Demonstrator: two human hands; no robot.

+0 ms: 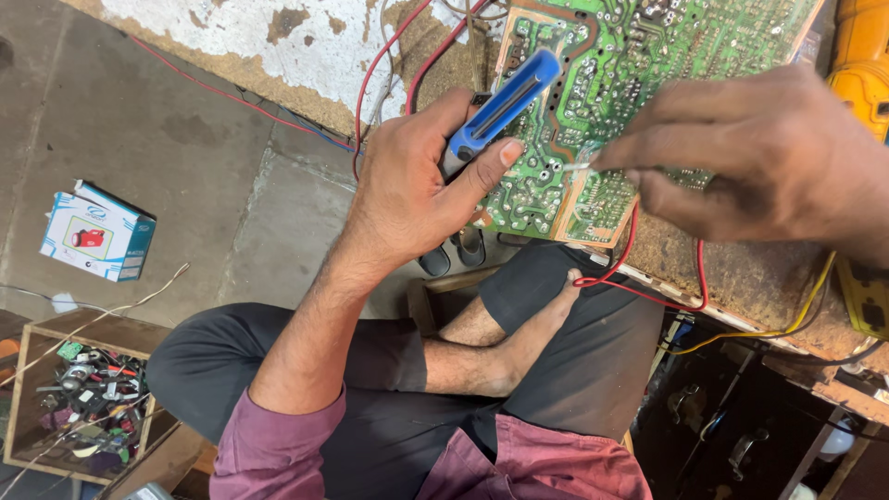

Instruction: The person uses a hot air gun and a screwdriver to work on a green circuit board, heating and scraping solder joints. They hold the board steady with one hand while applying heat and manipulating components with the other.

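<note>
Diagonally, left hand (407,185) fingers grip blue soldering iron (500,102), tip down-left; right hand (759,153) pinches solder wire (574,168).

My left hand (417,181) is gripping a soldering iron (495,106) whose blue plastic handle is looking smooth and glossy. The circuit board (602,102) is showing a shiny green lacquer with dull silvery solder spots. My right hand (750,153) is pinching a thin, bright metal-looking strand (574,168). The desk (306,42) is looking like rough brown chipboard with its white coating flaking off. The wires (389,56) are wearing smooth red plastic. The box (97,231) is glossy printed cardboard, and the crate (79,398) is bare matt wood.
</note>
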